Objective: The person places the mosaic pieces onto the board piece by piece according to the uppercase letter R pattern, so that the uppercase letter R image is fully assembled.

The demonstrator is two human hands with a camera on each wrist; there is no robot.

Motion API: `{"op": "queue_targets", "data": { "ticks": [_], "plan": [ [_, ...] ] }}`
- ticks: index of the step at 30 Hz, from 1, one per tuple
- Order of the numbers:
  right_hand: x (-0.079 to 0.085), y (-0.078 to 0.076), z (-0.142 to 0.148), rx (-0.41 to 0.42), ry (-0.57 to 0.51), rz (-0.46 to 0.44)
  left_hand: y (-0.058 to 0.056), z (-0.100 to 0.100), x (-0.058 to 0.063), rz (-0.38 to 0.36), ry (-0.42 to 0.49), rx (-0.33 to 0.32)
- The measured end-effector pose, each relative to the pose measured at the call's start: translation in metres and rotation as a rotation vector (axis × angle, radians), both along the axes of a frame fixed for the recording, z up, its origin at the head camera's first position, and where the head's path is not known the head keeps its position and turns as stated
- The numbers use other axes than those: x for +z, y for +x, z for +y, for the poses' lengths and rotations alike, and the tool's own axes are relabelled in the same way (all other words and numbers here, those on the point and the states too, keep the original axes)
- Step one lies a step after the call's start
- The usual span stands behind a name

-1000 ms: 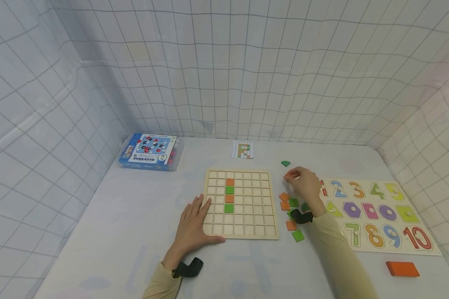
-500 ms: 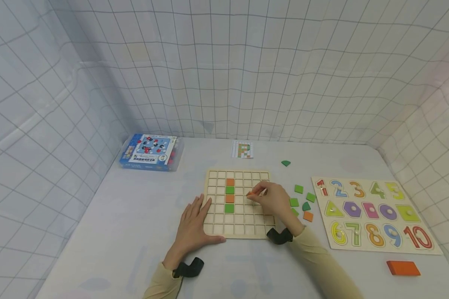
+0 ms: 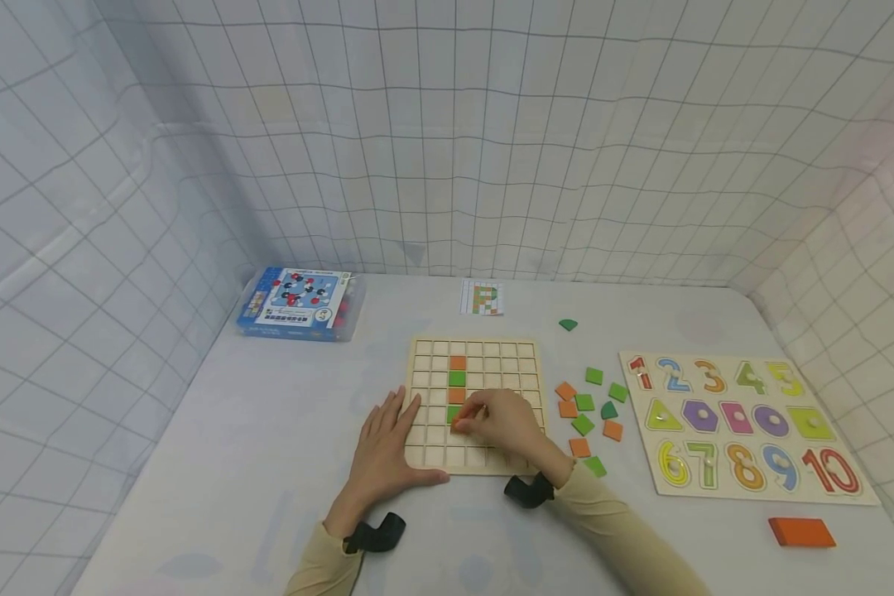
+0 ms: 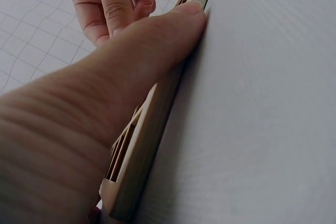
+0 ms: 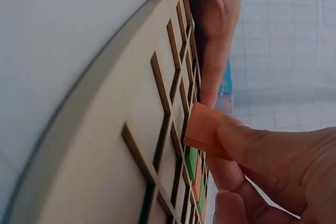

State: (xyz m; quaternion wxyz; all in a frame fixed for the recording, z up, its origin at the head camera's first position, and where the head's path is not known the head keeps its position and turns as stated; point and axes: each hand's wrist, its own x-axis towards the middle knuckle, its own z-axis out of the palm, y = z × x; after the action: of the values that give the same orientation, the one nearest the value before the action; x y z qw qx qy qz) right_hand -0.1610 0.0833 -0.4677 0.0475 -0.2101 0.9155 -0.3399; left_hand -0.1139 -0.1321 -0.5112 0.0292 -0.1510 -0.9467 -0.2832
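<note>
A wooden grid board (image 3: pixel 502 466) lies on the table with a column of alternating orange and green square tiles in it. My right hand (image 3: pixel 502 420) pinches an orange square tile (image 5: pixel 205 129) between thumb and fingertips, just below the lowest green tile (image 3: pixel 453 413) of that column. In the right wrist view the tile is tilted, one edge close over the grid. My left hand (image 3: pixel 386 451) rests with fingers spread on the board's left side, its thumb (image 4: pixel 181 22) along the front edge.
Loose orange and green tiles (image 3: pixel 583 425) lie right of the board, beside a number puzzle (image 3: pixel 760 488). A pattern card (image 3: pixel 483 298) and a green quarter-round piece (image 3: pixel 569 324) lie behind. A boxed set (image 3: pixel 301 305) stands back left; an orange block (image 3: pixel 801 532) lies front right.
My right hand has moved left from the loose pieces to the board, bringing the orange tile to the space under the column. The left hand has stayed in place.
</note>
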Motion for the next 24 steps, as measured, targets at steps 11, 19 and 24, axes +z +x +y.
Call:
{"op": "queue_targets", "data": {
  "ticks": [11,19,24],
  "plan": [
    [0.0022,0.0029,-0.007,0.037,0.074,-0.028,-0.0013,-0.0004,-0.0015,0.011,-0.014,-0.004],
    [-0.0012,0.0042,-0.0073,0.042,0.151,0.071,-0.0006,-0.0009,-0.0017,0.012,-0.007,-0.009],
    [-0.0017,0.0033,-0.0068,0.062,0.156,0.079,-0.0003,-0.0004,-0.001,0.011,-0.003,-0.007]
  ]
}}
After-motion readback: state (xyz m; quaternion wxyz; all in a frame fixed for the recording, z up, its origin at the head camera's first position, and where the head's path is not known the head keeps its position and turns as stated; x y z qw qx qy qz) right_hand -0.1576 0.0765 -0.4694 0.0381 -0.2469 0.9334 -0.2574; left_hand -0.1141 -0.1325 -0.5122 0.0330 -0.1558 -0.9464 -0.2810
